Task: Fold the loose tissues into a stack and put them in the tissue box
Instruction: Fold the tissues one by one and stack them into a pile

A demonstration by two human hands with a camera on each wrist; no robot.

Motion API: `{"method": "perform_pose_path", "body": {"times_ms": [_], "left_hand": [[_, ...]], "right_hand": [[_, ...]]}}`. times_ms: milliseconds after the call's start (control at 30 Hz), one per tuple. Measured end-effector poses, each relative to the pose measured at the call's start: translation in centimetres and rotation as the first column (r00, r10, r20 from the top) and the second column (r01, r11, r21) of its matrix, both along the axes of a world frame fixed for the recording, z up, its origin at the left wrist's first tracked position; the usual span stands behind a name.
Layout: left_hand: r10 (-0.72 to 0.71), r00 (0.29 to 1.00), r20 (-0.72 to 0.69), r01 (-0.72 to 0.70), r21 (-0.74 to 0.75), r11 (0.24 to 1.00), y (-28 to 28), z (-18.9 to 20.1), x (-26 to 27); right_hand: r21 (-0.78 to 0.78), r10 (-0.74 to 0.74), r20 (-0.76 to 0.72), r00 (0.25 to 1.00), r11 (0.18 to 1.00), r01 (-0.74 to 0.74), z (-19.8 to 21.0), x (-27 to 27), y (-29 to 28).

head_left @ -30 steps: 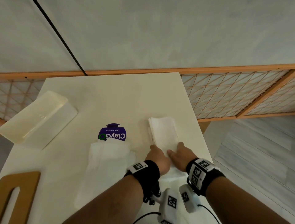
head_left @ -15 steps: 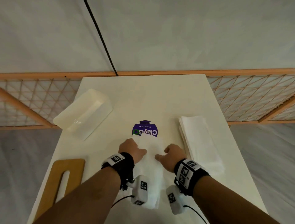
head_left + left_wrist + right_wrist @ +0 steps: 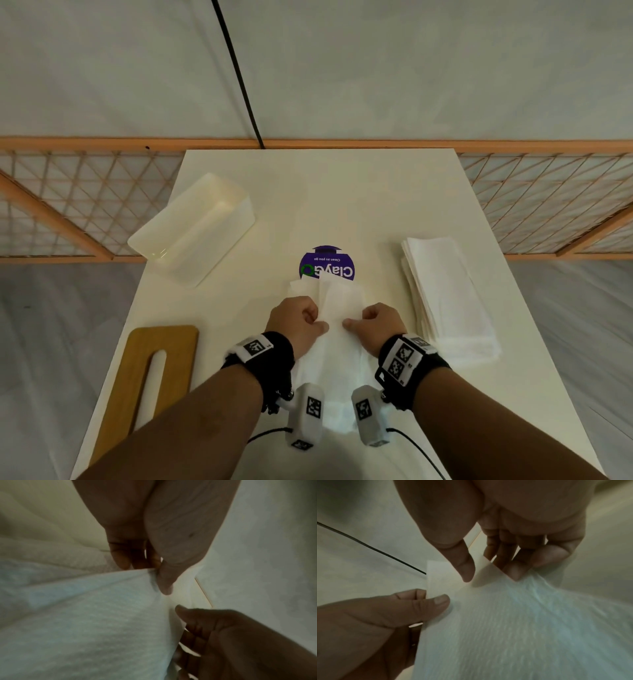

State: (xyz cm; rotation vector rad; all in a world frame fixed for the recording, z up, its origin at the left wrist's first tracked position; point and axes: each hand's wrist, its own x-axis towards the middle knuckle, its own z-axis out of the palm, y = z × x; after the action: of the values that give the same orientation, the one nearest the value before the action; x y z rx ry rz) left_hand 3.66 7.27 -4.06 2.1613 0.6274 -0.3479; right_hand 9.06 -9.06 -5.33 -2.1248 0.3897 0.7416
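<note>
Head view: left hand (image 3: 297, 320) and right hand (image 3: 378, 323) each pinch a loose tissue (image 3: 339, 308) at table (image 3: 342, 192) centre; folded stack (image 3: 445, 294) right, tissue box (image 3: 191, 233) far left. Wrist views alone show thumb against curled fingers (image 3: 513, 570) on the sheet's edge. Tissue's near end hidden behind wrist cameras.

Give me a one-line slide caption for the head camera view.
Both hands, left hand and right hand, pinch a loose tissue between the empty tissue box and folded stack.
</note>
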Motion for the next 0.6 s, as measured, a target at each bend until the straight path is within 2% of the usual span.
{"method": "perform_pose_path", "body": {"times_ms": [100,167,300,367,433,500,600], "left_hand": [[-0.033,0.998,0.048,0.031,0.042,0.999,-0.5,0.0,-0.5],[-0.042,0.998,0.055,0.038,0.070,0.997,-0.5,-0.3,-0.4],[-0.133,0.988,0.076,0.124,0.106,0.987,-0.7,-0.3,-0.2],[-0.196,0.973,0.120,0.181,0.125,0.976,-0.8,-0.3,-0.7],[-0.191,0.971,0.142,0.180,0.093,0.979,-0.9,-0.3,-1.2],[-0.127,0.985,0.118,0.122,0.054,0.991,-0.8,-0.3,-1.4],[-0.080,0.996,0.045,0.081,-0.026,0.996,-0.8,-0.1,-1.3]], "right_hand": [[-0.070,0.041,0.027,0.999,0.997,-0.039,0.4,0.0,0.0],[-0.172,0.177,0.137,0.975,0.973,-0.153,0.8,0.1,0.0],[-0.305,0.526,0.265,0.808,0.841,-0.448,2.4,1.7,1.0],[-0.353,0.655,0.258,0.710,0.748,-0.562,3.3,2.9,1.8],[-0.375,0.730,0.210,0.650,0.674,-0.636,3.8,4.0,2.2],[-0.340,0.722,0.168,0.671,0.682,-0.648,3.9,5.0,2.2],[-0.235,0.664,0.218,0.715,0.747,-0.622,3.3,6.0,1.6]]}}
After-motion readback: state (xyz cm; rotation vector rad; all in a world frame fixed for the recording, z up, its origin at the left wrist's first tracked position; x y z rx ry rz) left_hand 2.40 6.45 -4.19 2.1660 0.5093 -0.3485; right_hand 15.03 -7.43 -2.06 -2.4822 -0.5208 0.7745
